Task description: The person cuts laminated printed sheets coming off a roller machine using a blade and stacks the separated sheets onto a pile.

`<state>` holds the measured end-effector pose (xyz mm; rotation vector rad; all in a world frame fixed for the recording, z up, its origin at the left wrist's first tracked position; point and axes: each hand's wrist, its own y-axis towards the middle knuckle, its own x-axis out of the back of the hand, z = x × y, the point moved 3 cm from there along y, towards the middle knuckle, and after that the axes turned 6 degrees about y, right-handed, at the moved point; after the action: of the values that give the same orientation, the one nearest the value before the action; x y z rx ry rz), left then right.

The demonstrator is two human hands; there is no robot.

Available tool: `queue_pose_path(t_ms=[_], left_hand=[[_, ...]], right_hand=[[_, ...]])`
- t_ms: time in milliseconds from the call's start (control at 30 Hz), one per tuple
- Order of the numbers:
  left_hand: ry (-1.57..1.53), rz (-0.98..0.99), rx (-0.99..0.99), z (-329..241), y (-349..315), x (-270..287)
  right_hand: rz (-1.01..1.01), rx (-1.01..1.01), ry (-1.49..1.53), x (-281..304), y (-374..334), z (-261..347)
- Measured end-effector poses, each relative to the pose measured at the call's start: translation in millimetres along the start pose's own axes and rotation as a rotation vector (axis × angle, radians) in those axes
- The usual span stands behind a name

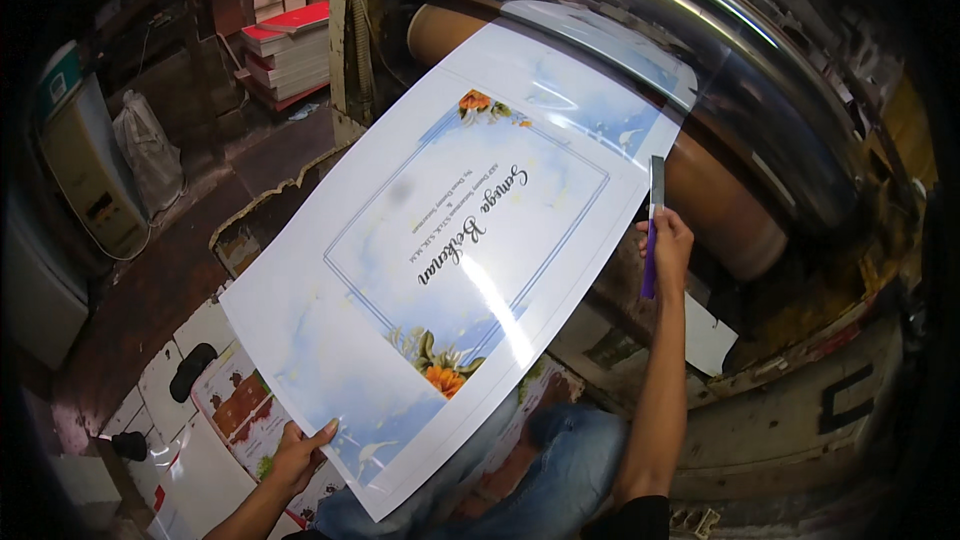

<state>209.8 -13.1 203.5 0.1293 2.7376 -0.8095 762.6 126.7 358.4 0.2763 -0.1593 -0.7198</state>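
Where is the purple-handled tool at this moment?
In the head view, the purple-handled tool is right of centre, held in the right hand, beside the right edge of the printed sheet, near the brown roller.

Pair of bare hands, one person's, both occupied and set well apart. Item one: left hand (296,458), low and left of centre; left forearm (248,514) entered from the lower edge and slanted up to the right; thumb (326,431) reached out to the right in a pinching hold, other fingers bent and partly hidden. Item two: right hand (670,240), right of centre and much higher in view; fingers curled in a closed grip; wrist nearly in line with the right forearm (662,370), which rose steeply, bare above a dark sleeve (640,518) at the lower edge
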Motion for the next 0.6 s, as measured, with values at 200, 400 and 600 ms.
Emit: queue_pose_path(t_ms=[200,400,600], left_hand=[[0.031,0.009,0.063,-1.3,-10.1,15.0],[-0.018,0.020,0.015,6.4,-16.7,31.7],[0.018,0.012,0.043,24.3,-30.5,60.8]], right_hand=[[0.066,-0.028,0.007,-8.2,-22.4,-31.6],[-0.277,-0.056,0.246,-23.8,-9.5,6.7],[-0.087,-0.125,0.260,-29.2,3.6,6.8]])
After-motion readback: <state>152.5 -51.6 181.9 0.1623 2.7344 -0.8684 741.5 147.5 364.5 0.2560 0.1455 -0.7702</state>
